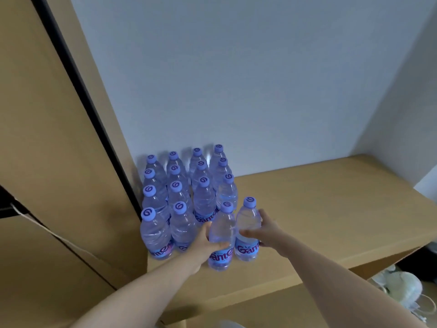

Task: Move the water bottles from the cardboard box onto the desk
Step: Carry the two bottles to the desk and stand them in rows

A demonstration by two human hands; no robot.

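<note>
Now: a bottle in each hand at the desk's front edge

Both arms reach forward over the desk [319, 209]. The left hand [208, 242] wraps its fingers round one bottle [222, 235], and the right hand [264, 230] grips a second bottle [248, 230] just beside it. Both bottles stand upright near the front edge, purple caps up. Behind and to their left, a block of bottles [179, 190] stands in tidy rows against the wall [236, 79] and a tall wooden panel [52, 114]. White bags [402, 287] lie low at right, below the desk.
</note>
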